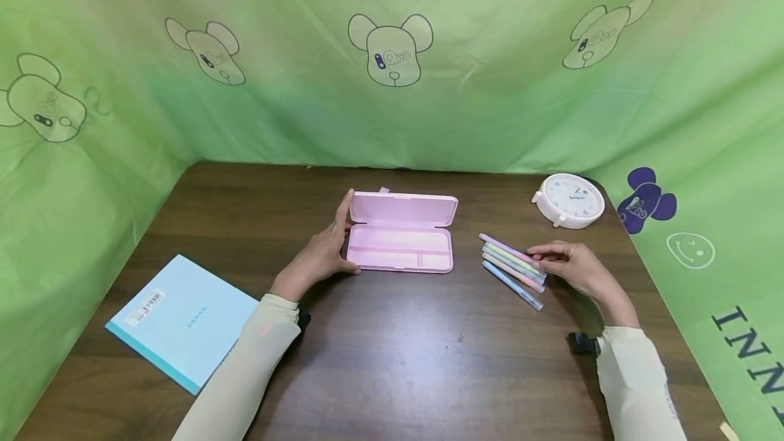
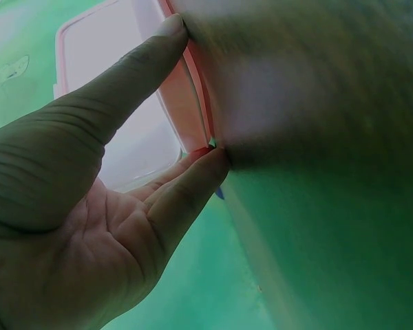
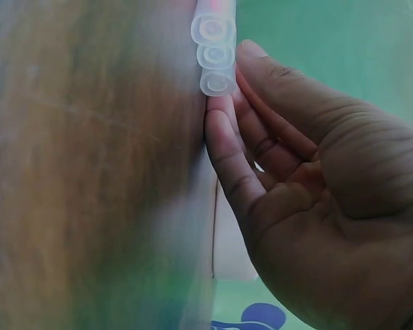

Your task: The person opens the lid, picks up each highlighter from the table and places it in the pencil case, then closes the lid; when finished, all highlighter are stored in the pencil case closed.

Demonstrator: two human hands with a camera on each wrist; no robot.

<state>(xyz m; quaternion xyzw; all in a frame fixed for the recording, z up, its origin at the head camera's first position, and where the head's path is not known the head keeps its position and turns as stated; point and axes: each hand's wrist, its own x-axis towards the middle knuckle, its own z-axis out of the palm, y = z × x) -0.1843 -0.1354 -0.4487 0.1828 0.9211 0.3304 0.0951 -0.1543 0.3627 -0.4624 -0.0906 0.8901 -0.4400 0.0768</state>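
Observation:
A pink pencil case lies with its lid raised, its compartments showing bare. My left hand spans the case's left end, thumb at the near corner and fingers along the far side by the lid. In the left wrist view, the thumb presses the case's edge. At right, my right hand has thumb and forefinger at the right end of a purple pen, the outermost in a row of several pastel pens. The right wrist view shows pen ends beside the thumb; the pinch itself is partly hidden.
A blue pen lies slightly apart, on the near side of the row. The white round clock is at the back right of the brown table. A light blue notebook lies at left, beside my left sleeve. Green cloth surrounds the table.

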